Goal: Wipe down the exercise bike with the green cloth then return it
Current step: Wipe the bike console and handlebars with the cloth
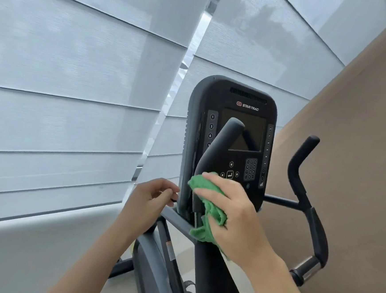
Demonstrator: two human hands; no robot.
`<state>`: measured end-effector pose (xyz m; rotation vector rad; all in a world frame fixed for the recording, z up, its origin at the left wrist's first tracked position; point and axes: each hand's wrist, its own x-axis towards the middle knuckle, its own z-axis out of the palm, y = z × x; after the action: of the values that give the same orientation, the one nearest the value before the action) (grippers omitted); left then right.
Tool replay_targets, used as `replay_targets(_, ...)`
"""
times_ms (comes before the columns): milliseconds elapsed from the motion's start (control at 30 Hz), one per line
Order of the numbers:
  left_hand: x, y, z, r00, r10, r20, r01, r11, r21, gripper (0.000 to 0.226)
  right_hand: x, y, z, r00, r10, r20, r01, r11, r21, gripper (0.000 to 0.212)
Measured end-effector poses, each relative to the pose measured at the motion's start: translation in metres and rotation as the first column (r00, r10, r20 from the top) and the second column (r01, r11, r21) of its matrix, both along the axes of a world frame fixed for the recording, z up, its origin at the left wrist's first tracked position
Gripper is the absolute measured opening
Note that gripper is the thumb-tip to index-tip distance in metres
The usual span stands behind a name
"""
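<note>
The black exercise bike's console (244, 99) stands upright in the middle, with a dark screen and keypad. My right hand (235, 209) holds the crumpled green cloth (208, 207) against the left handlebar (220, 144), just below the console's lower left corner. My left hand (150, 200) rests loosely curled beside the console's left edge, above the grey crossbar (177, 219), holding nothing. The right handlebar (301, 168) rises on the far side.
Pale window blinds (76, 91) fill the left and top. A brown wall panel (361, 136) stands close on the right. The bike's frame and base legs (122, 268) reach down to the floor below my arms.
</note>
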<state>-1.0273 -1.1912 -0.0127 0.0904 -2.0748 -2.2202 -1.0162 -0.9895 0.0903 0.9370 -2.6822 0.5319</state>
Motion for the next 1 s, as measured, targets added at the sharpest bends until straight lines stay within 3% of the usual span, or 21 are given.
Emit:
replay_targets(67,0.002,-0.001,-0.004,1.000,0.010,-0.012,-0.009,1.000,0.022,0.023,-0.008,-0.010,0.025,0.997,-0.013,-0.073,0.008,0.998,-0.068,0.082)
replay_targets(133,0.005,-0.001,-0.008,1.000,0.016,-0.012,-0.016,0.999,0.029,0.026,-0.025,-0.024,0.046,0.981,-0.052,-0.184,0.041,0.997,-0.066,0.085)
replay_targets(267,0.008,-0.002,-0.011,1.000,0.022,0.001,-0.022,0.999,0.031,0.037,-0.058,-0.049,0.031,0.893,-0.077,-0.443,0.190,0.958,0.216,0.054)
replay_targets(333,0.008,-0.004,-0.010,0.999,0.032,-0.001,-0.032,0.999,0.027,0.038,-0.059,-0.053,0.004,0.896,-0.047,-0.442,0.229,0.900,0.370,0.041)
replay_targets(400,0.009,-0.007,-0.009,0.999,0.050,-0.003,-0.050,0.998,0.025,0.035,-0.052,-0.050,-0.015,0.928,-0.025,-0.371,0.175,0.910,0.376,0.033)
replay_targets(567,0.010,-0.014,-0.004,0.997,0.081,-0.003,-0.081,0.997,-0.018,0.027,-0.037,-0.025,-0.024,0.995,0.044,-0.086,-0.029,0.986,0.164,0.032)
replay_targets(733,0.008,-0.013,0.018,0.995,0.081,-0.054,-0.085,0.994,-0.071,0.027,-0.020,0.008,-0.026,0.970,0.157,0.187,-0.160,0.987,0.002,0.031)
replay_targets(867,-0.001,-0.014,0.053,0.984,0.078,-0.162,-0.106,0.979,-0.174,0.027,-0.026,0.023,-0.014,0.973,0.203,0.107,-0.169,0.949,-0.265,0.040)
replay_targets(1000,-0.019,-0.009,0.097,0.942,0.035,-0.333,-0.162,0.918,-0.361,0.024,-0.049,0.029,0.016,0.998,0.040,-0.046,-0.058,0.857,-0.513,0.045)
